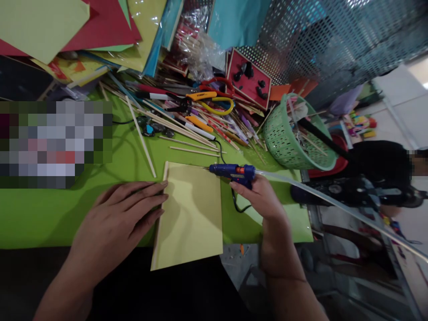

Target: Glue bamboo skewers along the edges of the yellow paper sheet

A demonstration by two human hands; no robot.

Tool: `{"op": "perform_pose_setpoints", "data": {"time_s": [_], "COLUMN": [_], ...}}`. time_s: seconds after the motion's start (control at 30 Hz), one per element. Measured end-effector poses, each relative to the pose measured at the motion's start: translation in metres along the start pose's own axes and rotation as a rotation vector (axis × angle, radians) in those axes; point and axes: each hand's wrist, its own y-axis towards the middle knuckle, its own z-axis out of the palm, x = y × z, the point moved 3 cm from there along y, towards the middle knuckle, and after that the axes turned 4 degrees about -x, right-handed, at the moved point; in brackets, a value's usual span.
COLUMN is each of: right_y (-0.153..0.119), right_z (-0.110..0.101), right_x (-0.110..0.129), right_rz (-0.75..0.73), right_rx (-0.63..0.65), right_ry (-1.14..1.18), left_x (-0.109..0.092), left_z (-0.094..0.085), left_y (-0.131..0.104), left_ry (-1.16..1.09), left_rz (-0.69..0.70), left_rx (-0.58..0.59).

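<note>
A sheet of yellow card (192, 214) lies on the green table, its near end jutting past the edge. Along its left side runs a thin wooden stick (166, 171). My left hand (130, 205) rests flat there, fingers stretched out with their tips on that side. My right hand (259, 194) is wrapped round the handle of a blue hot glue gun (232, 171). The gun's nozzle points left, over the card's far right corner. A long clear glue stick (310, 189) trails out of its back to the right.
Loose wooden sticks (182, 127), scissors (217, 106) and pens crowd the table beyond the card. A green plastic basket (284, 133) stands at the right. Coloured paper (43, 26) is piled at the back left. The gun's black cord (236, 205) loops beneath it.
</note>
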Motion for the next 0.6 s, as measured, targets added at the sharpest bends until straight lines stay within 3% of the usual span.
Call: {"op": "perform_pose_setpoints", "data": {"time_s": [0.6], "right_y": [-0.0009], "right_z": [-0.0032], "right_x": [0.0002], "right_rz": [0.012], "right_rx": [-0.014], "right_ry": [-0.046], "left_x": [0.0005], "left_z": [0.0001], "left_y": [0.001], "left_ry": [-0.014], "left_rz": [0.0], "left_rx": [-0.014]}}
